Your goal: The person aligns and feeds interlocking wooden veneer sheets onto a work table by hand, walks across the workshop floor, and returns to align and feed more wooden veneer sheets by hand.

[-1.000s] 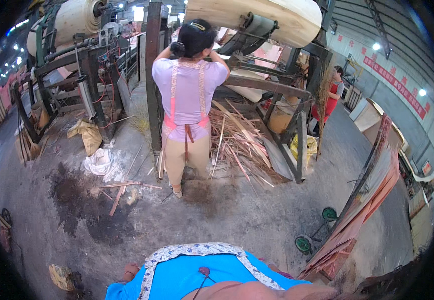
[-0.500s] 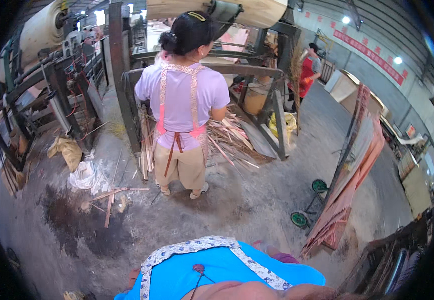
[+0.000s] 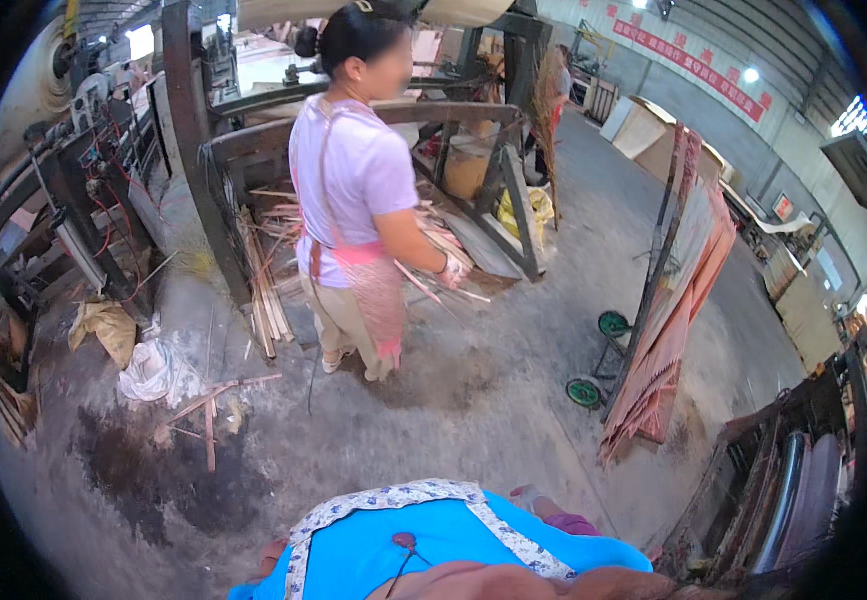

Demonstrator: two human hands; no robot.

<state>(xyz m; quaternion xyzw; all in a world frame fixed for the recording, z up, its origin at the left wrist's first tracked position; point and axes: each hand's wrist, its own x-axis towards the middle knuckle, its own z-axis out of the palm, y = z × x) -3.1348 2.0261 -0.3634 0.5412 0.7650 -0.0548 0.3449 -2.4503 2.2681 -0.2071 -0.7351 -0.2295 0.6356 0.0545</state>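
Observation:
Neither my left hand nor my right hand can be made out. My blue shirt (image 3: 394, 540) and a pale floral apron strap (image 3: 384, 498) fill the lower middle. A patch of skin shows at the shirt's left edge, and a purple cloth (image 3: 572, 524) with a pale shape beside it shows at its right; which body parts these are, I cannot tell. Ahead stands a co-worker (image 3: 354, 190) in a lilac top and pink apron, turned to the right. A gloved hand (image 3: 454, 268) of the co-worker hangs near a pile of wood strips (image 3: 274, 290).
A green-wheeled cart (image 3: 586, 393) bears leaning reddish veneer sheets (image 3: 669, 330) at the right. Dark machine frames (image 3: 189, 170) stand at the left and behind the co-worker. A white sack (image 3: 159, 375) and loose strips (image 3: 212, 430) lie on the floor. Another person stands far back.
The co-worker has turned from back-facing to the right, bringing a gloved hand into sight. The whole view has shifted slightly, with the surroundings sliding left and up. My hands remain out of sight.

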